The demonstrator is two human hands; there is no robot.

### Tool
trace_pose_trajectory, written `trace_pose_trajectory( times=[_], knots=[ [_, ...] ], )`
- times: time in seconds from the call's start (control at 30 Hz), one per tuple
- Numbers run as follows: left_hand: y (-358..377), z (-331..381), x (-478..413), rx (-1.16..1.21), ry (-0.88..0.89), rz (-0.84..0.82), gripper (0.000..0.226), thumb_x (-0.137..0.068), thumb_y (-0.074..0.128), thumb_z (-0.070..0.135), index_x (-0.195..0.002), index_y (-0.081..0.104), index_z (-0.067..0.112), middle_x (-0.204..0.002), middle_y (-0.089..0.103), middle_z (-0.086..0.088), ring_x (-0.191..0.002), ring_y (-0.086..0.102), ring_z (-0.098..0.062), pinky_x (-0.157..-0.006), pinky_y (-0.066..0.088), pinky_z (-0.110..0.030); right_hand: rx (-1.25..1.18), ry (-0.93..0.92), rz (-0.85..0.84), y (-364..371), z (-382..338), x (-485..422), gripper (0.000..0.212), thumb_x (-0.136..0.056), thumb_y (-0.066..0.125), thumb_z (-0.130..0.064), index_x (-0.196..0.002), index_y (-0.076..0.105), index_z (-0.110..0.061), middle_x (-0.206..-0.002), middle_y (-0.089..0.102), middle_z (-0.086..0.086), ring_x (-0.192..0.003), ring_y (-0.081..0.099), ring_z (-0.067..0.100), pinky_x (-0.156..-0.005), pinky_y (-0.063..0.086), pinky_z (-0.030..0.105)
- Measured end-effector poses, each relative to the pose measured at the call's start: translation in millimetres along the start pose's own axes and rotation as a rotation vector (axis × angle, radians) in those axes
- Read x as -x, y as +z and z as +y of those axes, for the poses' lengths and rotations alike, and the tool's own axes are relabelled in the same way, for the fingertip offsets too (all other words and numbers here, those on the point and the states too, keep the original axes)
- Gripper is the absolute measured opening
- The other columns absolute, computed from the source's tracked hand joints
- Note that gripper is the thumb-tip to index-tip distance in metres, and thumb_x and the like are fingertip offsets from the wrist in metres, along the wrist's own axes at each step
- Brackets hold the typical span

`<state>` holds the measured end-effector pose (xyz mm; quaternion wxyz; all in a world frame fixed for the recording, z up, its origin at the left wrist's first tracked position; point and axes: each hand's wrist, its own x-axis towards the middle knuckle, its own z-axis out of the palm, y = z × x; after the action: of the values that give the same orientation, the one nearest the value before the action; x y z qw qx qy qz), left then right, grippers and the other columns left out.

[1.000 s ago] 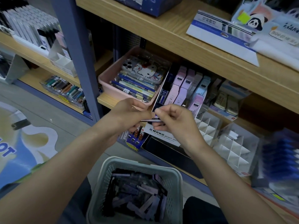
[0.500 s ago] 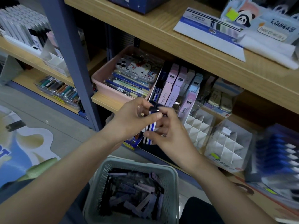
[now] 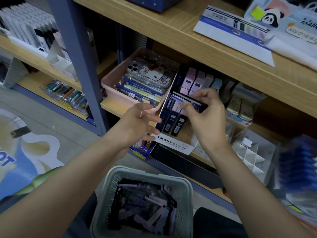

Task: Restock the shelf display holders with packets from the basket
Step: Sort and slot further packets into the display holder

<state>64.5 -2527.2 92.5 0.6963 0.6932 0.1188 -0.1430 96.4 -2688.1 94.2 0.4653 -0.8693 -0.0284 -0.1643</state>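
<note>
We see the right hand (image 3: 205,115) raised over the MONO holder (image 3: 173,145) on the lower shelf (image 3: 111,105), its fingers (image 3: 187,107) pinching a dark packet (image 3: 190,102) that lies roughly level, tilted down toward the right, above the holder's upper rows. The left hand (image 3: 139,124) hovers just beside the holder's left edge with its fingers spread and nothing between them. In the holder's front row we make out three dark packets (image 3: 173,124) standing side by side, with bare cardboard to their right; pale pink and blue packets (image 3: 193,79) fill the rows behind. A pink tray (image 3: 109,83) of pens and a cartoon-cat case sits touching the holder's left side. Below the arms, near the bottom of the view, stands the grey basket (image 3: 106,191), still holding a loose heap of packets (image 3: 145,208) in dark and lilac wrappers. To the right of the holder we see white divider racks (image 3: 252,155), and on the upper shelf (image 3: 171,31) a flat blue-and-white card (image 3: 231,33) lies beside panda-printed packs (image 3: 274,16).
</note>
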Motion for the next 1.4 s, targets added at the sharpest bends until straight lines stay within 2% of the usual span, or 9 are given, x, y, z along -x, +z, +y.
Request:
trace_pose_trajectory(
  times=[0.2, 0.43, 0.6, 0.73, 0.87, 1.0, 1.13, 1.27, 1.4],
  knots=[
    [-4.7, 6.4, -2.3, 0.080, -0.083, 0.118, 0.021, -0.097, 0.042, 0.002, -0.115, 0.035, 0.009, -0.067, 0.062, -0.003, -0.039, 0.038, -0.006, -0.033, 0.030, -0.017, 0.150, -0.078, -0.129, 15.7, 4.1, -8.5, 0.017, -0.097, 0.041, -0.004, -0.112, 0.045, -0.008, -0.108, 0.047, 0.007, -0.085, 0.048, 0.008, -0.069, 0.035, 0.003],
    [-12.1, 9.0, 0.8, 0.076, -0.070, 0.126, 0.011, -0.099, 0.041, 0.006, -0.109, 0.043, 0.006, -0.085, 0.058, -0.005, -0.055, 0.045, -0.011, -0.048, 0.041, -0.021, 0.287, -0.133, -0.064, 9.0, 1.8, -11.0, 0.020, -0.093, 0.054, -0.011, -0.112, 0.047, -0.009, -0.070, 0.048, -0.010, -0.053, 0.046, 0.001, -0.049, 0.039, 0.013],
    [-14.3, 7.8, 4.6, -0.005, -0.028, 0.059, 0.010, -0.100, 0.041, 0.019, -0.095, 0.050, 0.017, -0.089, 0.064, 0.001, -0.042, 0.047, -0.001, -0.039, 0.039, -0.015, 0.313, -0.273, -0.055, 22.4, 1.3, -9.4, 0.019, -0.093, 0.056, -0.010, -0.109, 0.064, -0.008, -0.096, 0.058, 0.000, -0.076, 0.056, 0.010, -0.074, 0.048, 0.025],
    [-15.9, 11.4, 5.1, 0.048, -0.034, 0.040, 0.012, -0.098, 0.045, 0.023, -0.090, 0.050, 0.017, -0.081, 0.060, 0.001, -0.040, 0.035, -0.005, -0.034, 0.028, -0.016, 0.360, -0.317, -0.030, 29.8, 0.7, -13.7, 0.019, -0.091, 0.057, -0.005, -0.105, 0.070, -0.006, -0.095, 0.052, -0.001, -0.079, 0.049, 0.007, -0.072, 0.037, 0.012],
    [-16.7, 14.7, 8.3, 0.087, -0.013, 0.008, 0.020, -0.096, 0.048, 0.029, -0.084, 0.049, 0.013, -0.078, 0.058, -0.001, -0.038, 0.029, -0.006, -0.033, 0.020, -0.014, 0.431, -0.297, -0.026, 28.6, 0.8, -22.2, 0.015, -0.088, 0.060, -0.005, -0.098, 0.070, -0.010, -0.098, 0.062, 0.000, -0.079, 0.056, 0.009, -0.072, 0.050, 0.026],
    [-16.4, 15.8, 7.8, 0.106, -0.030, 0.007, 0.013, -0.096, 0.049, 0.020, -0.087, 0.049, 0.011, -0.073, 0.056, -0.002, -0.036, 0.028, -0.007, -0.035, 0.016, -0.013, 0.509, -0.370, 0.028, 29.5, -0.8, -15.9, 0.019, -0.089, 0.055, -0.004, -0.100, 0.069, -0.010, -0.099, 0.065, 0.003, -0.094, 0.059, 0.018, -0.076, 0.044, 0.025],
    [-12.7, 18.2, 7.2, 0.071, -0.023, -0.062, 0.017, -0.093, 0.040, 0.005, -0.085, 0.054, 0.011, -0.063, 0.046, -0.006, -0.041, 0.039, -0.010, -0.035, 0.027, -0.016, 0.134, -0.124, -0.108, 22.7, -13.6, -1.0, 0.018, -0.098, 0.045, -0.017, -0.100, 0.063, -0.018, -0.097, 0.058, -0.007, -0.072, 0.053, -0.006, -0.070, 0.044, 0.020],
    [-7.5, 16.7, 8.6, -0.051, 0.014, -0.120, 0.018, -0.094, 0.044, 0.009, -0.107, 0.057, 0.011, -0.071, 0.054, -0.008, -0.042, 0.050, -0.007, -0.043, 0.040, -0.019, -0.186, 0.196, -0.468, 12.5, -26.8, 16.8, 0.022, -0.099, 0.041, -0.023, -0.100, 0.063, -0.017, -0.084, 0.064, -0.003, -0.063, 0.058, 0.001, -0.060, 0.050, 0.019],
    [-2.3, 11.3, 8.4, -0.078, 0.086, -0.067, 0.022, -0.087, 0.063, 0.012, -0.105, 0.049, 0.011, -0.084, 0.062, -0.006, -0.053, 0.061, -0.005, -0.048, 0.049, -0.019, -0.353, 0.312, -0.492, -1.1, -25.6, 25.6, 0.014, -0.093, 0.053, -0.008, -0.103, 0.063, -0.010, -0.079, 0.063, 0.003, -0.062, 0.061, 0.004, -0.061, 0.053, 0.017]
  ],
)
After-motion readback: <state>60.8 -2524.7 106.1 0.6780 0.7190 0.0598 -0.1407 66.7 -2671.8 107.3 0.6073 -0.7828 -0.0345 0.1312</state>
